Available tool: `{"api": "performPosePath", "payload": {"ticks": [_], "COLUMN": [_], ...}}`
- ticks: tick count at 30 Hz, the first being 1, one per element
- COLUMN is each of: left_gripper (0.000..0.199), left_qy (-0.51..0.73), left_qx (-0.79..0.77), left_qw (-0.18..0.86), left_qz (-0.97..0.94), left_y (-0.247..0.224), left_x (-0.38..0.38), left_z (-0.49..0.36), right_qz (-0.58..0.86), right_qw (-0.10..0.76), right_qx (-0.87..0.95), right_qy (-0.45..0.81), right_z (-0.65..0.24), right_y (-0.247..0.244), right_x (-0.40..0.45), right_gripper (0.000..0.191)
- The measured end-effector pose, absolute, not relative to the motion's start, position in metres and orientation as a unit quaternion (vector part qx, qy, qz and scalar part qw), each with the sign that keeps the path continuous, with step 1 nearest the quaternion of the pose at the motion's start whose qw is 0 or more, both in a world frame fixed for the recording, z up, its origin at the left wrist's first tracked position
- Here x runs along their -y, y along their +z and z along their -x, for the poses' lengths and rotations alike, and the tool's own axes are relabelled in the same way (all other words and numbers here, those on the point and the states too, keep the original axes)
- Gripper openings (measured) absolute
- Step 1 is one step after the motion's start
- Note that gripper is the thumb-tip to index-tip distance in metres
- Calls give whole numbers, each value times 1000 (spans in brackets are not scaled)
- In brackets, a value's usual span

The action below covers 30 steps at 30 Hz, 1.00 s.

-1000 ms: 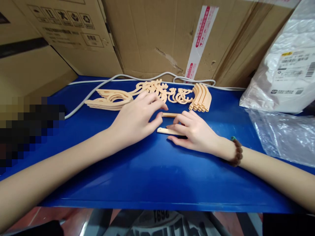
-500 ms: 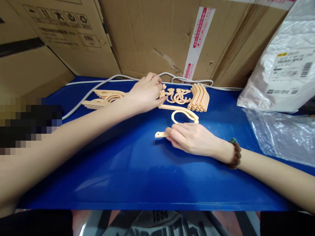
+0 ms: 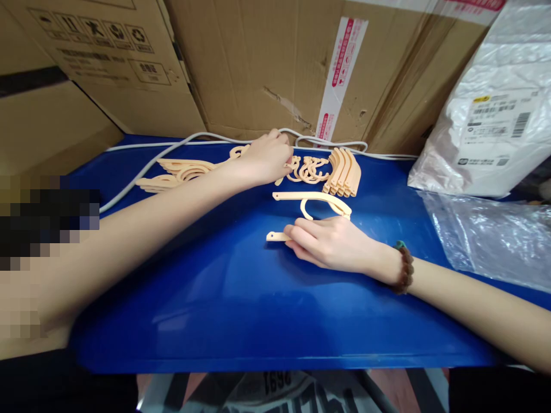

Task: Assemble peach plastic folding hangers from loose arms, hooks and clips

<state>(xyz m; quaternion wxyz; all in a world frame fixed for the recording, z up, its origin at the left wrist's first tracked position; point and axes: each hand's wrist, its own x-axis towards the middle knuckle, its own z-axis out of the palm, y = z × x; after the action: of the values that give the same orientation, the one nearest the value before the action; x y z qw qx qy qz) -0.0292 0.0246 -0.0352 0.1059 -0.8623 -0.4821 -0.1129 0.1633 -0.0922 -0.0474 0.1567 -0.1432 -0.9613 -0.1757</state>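
On the blue table, my right hand (image 3: 327, 244) is closed around a peach plastic hanger piece (image 3: 276, 236), whose holed end sticks out to the left. A curved arm piece (image 3: 301, 196) and part of a ring-shaped hook show just behind that hand. My left hand (image 3: 271, 158) reaches over small hook pieces (image 3: 310, 169), fingers bent down at their left edge; what its fingertips touch is too small to tell. Right of the hooks lies a row of curved arm pieces (image 3: 344, 172). More flat pieces (image 3: 185, 171) lie beyond my left forearm.
Cardboard boxes (image 3: 267, 69) stand along the back. A white cable (image 3: 167, 148) runs behind the pieces and down the left. At the right are a white plastic parcel (image 3: 482, 137) and a clear plastic bag (image 3: 503, 235) on the table (image 3: 241, 310).
My left hand has shifted slightly right over the hooks and its fingers have drawn together. The curved arm piece by my right hand has come away from the hook pile, a little nearer me.
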Motion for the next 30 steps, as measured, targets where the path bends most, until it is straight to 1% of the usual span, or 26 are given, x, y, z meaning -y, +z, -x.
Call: {"api": "performPosePath", "payload": {"ticks": [4,6,9,11,12,14,16,17,20,21,23,26,30], "left_gripper": [16,18,25,25,29,30,33,32,29,32,35,37,33], "left_qy": [-133,-161,-214,-256,-284,-314,-314,-314,-305,-299,-287,-252,-210], "left_qx": [497,515,487,471,458,457,451,440,427,436,458,492,508], "left_qw": [80,41,-2,4,28,72,74,58,-50,-91,-141,-163,-173], "left_qz": [854,841,847,844,842,829,832,839,850,844,829,817,817], "left_y": [-21,-4,28,47,53,58,52,45,15,5,-14,-31,-37], "left_x": [-17,-4,28,54,67,88,104,110,118,119,119,115,109], "left_z": [29,30,29,29,29,30,32,34,42,45,50,56,57], "right_qz": [146,147,157,166,170,177,185,189,207,218,251,299,318], "right_qw": [153,164,182,183,180,174,173,174,181,185,193,197,208], "right_qx": [961,960,956,955,955,955,953,952,948,945,936,922,914], "right_qy": [-178,-176,-169,-167,-166,-165,-166,-165,-159,-157,-153,-148,-141], "right_z": [-163,-163,-163,-163,-163,-163,-163,-163,-162,-162,-163,-164,-164], "right_y": [-47,-48,-49,-50,-51,-51,-51,-51,-51,-51,-52,-53,-54], "right_x": [93,93,92,92,92,91,92,92,92,92,91,91,90], "right_gripper": [28,27,26,27,28,30,31,30,29,28,28,27,26]}}
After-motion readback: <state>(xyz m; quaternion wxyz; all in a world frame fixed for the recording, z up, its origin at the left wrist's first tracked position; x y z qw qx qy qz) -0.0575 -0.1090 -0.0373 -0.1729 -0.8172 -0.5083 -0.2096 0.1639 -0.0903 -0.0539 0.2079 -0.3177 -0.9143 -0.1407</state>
